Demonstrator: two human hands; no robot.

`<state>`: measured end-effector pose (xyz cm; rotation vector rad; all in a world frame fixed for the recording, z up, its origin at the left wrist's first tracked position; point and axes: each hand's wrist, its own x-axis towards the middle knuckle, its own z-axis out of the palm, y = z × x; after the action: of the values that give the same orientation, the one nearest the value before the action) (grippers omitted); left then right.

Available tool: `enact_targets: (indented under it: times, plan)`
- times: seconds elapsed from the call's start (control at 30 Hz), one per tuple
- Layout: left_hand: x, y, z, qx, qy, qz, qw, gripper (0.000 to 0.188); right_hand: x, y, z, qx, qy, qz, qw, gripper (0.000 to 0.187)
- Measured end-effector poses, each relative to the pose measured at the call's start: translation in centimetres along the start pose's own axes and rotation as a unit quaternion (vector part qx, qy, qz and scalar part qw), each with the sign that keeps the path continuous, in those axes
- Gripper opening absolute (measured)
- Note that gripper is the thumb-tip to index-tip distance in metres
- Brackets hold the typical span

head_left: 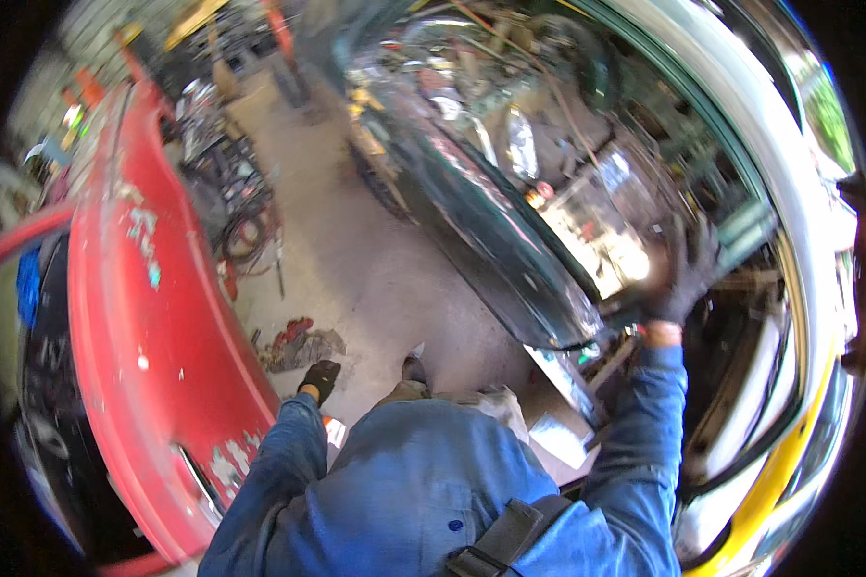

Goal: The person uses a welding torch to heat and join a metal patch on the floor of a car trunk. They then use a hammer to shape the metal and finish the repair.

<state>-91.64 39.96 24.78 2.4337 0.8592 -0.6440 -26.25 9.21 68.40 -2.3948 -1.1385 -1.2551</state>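
Note:
My right hand (681, 274), in a dark glove, reaches up to the dark green car door (495, 226) on my right. It lies against the rear of the door's window frame (746, 231), fingers stretched and apart, slightly blurred. Through the window opening a cluttered view shows, with a bright patch low in it. My left hand (320, 381), also gloved, hangs low on the left with its fingers curled in; no object shows in it. Beside it stands the red car body panel (149, 298), its paint chipped.
Black parts and coiled cable (245, 236) lie along the floor by the red panel. A crumpled rag with something red (300, 344) lies ahead of my left hand. A yellow strip (769, 490) runs along the car's edge at lower right. Concrete floor (356, 250) stretches between both bodies.

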Motion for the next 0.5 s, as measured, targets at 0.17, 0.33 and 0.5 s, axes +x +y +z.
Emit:
enact_targets:
  times: [0.17, 0.33, 0.5]
  plan:
    - [2.5, -6.8, -4.0, 0.119, 0.114, 0.054, 0.985, 0.033, -7.0, -5.5, 1.7, 0.189, -0.205, 0.154, 0.948, 0.049]
    - [-0.2, -4.6, -4.1, -0.051, 0.025, 0.003, 0.998, 0.033, -14.5, -11.7, -3.4, 0.181, -0.248, -0.040, 0.951, 0.041]
    - [0.6, 1.1, -1.5, -0.079, -0.075, 0.038, 0.993, 0.032, -35.9, -12.7, -4.0, 0.208, -0.398, 0.139, 0.883, 0.039]
